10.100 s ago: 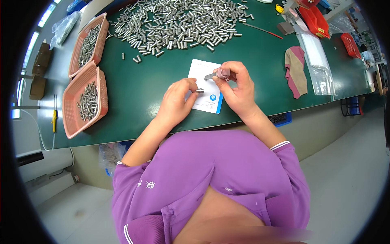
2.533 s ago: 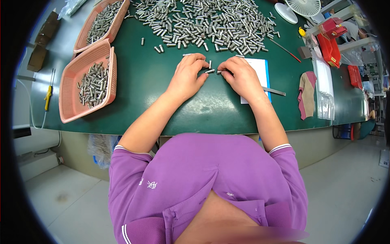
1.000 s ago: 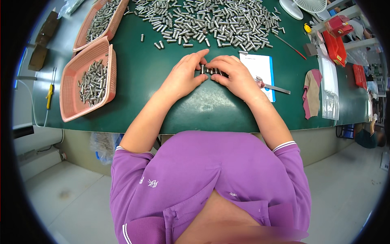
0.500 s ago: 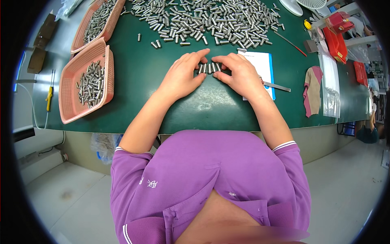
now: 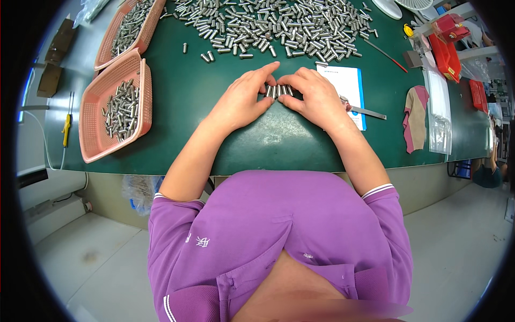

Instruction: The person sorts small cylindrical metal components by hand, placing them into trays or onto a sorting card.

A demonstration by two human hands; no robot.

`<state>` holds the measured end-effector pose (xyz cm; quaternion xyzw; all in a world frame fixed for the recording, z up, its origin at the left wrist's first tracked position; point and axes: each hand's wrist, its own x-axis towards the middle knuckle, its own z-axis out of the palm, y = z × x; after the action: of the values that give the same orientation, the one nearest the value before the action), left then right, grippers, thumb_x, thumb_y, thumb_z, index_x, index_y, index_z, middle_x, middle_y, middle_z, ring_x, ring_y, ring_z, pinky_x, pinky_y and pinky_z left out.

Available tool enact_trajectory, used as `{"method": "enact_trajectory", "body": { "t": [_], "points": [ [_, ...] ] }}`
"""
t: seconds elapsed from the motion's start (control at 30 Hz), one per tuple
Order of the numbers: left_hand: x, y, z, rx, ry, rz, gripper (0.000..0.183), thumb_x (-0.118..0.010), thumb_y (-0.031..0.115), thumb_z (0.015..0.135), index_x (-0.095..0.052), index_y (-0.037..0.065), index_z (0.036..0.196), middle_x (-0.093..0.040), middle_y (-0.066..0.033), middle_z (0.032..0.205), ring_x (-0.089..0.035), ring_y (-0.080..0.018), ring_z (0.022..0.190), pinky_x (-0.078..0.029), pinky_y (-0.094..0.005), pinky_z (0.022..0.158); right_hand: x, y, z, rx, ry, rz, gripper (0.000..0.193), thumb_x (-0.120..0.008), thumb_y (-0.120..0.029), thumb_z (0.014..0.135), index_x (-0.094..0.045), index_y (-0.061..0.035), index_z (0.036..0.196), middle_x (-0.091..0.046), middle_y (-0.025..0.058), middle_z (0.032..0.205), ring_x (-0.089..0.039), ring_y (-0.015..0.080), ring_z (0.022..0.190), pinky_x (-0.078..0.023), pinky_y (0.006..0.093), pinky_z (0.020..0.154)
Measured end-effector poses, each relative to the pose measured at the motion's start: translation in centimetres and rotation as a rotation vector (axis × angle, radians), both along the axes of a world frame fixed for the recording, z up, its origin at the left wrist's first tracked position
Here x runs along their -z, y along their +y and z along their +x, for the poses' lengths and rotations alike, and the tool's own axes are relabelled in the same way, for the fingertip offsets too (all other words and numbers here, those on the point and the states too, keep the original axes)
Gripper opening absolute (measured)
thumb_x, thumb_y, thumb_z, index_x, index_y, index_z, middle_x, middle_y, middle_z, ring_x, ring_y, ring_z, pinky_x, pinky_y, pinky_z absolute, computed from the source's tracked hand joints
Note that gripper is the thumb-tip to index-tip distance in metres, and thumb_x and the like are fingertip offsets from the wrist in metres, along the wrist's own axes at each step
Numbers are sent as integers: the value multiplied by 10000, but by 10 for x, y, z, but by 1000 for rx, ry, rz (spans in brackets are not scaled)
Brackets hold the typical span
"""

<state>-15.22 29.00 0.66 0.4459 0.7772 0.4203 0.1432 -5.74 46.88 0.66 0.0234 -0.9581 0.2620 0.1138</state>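
Note:
A short row of shiny metal pins [image 5: 279,91] stands side by side on the green table between my hands. My left hand [image 5: 242,99] curls round the left end of the row, thumb on the near side and fingers on the far side. My right hand [image 5: 312,97] grips the right end the same way, with thumb and bent fingers. The fingertips partly hide the outer pins. Beyond the hands lies a large loose heap of the same metal pins [image 5: 279,27], with a few strays [image 5: 207,57] along its near edge.
At the left stand two pink plastic baskets, the nearer basket [image 5: 86,115] and the farther basket [image 5: 107,51], both holding pins. A white sheet [image 5: 348,80] and a metal caliper-like tool [image 5: 369,113] lie by my right wrist. Farther right are a thin rod [image 5: 386,55], a cloth glove [image 5: 416,119] and red bins [image 5: 444,59].
My fingers have shifted slightly along the row, the right ones covering a bit more of its top. The whole view has moved a little; the heap and baskets look the same.

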Motion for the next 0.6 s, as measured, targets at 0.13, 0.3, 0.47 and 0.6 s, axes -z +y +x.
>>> {"method": "enact_trajectory", "body": {
  "t": [0.13, 0.3, 0.47, 0.6],
  "points": [
    [-3, -1, 2, 26, -28, -32, 716, -657, -30, 739, -410, 97, 1399, -590, -54, 1033, -540, -172, 843, -483, -308, 812, -3, 2, 4, -43, -11, 25, 275, -719, -275, 755, -667, -152, 996, -558, 49, 882, -566, 258, 887, -464, 387, 761],
    [-4, -1, 3, 33, -26, -29, 720, -659, -31, 735, -411, 90, 1399, -586, -55, 1032, -538, -169, 839, -480, -300, 812, -3, 4, 6, -48, -18, 32, 290, -721, -273, 752, -661, -157, 1011, -557, 46, 880, -564, 256, 882, -462, 383, 756],
    [-8, -4, 3, -17, -76, 17, 699, -617, -39, 779, -364, 72, 1421, -572, -50, 997, -532, -140, 814, -476, -275, 781, -15, 6, 8, -38, -78, -118, 365, -687, -189, 747, -615, -129, 1099, -601, 34, 848, -571, 246, 871, -469, 377, 784],
    [-5, -6, -4, -85, -117, -31, 619, -502, -34, 837, -339, 59, 1426, -575, -57, 944, -550, -157, 774, -478, -282, 761, -17, 11, 9, -36, -127, -167, 394, -608, -102, 739, -585, -113, 1133, -624, 33, 835, -574, 243, 867, -473, 377, 799]
  ]
}}
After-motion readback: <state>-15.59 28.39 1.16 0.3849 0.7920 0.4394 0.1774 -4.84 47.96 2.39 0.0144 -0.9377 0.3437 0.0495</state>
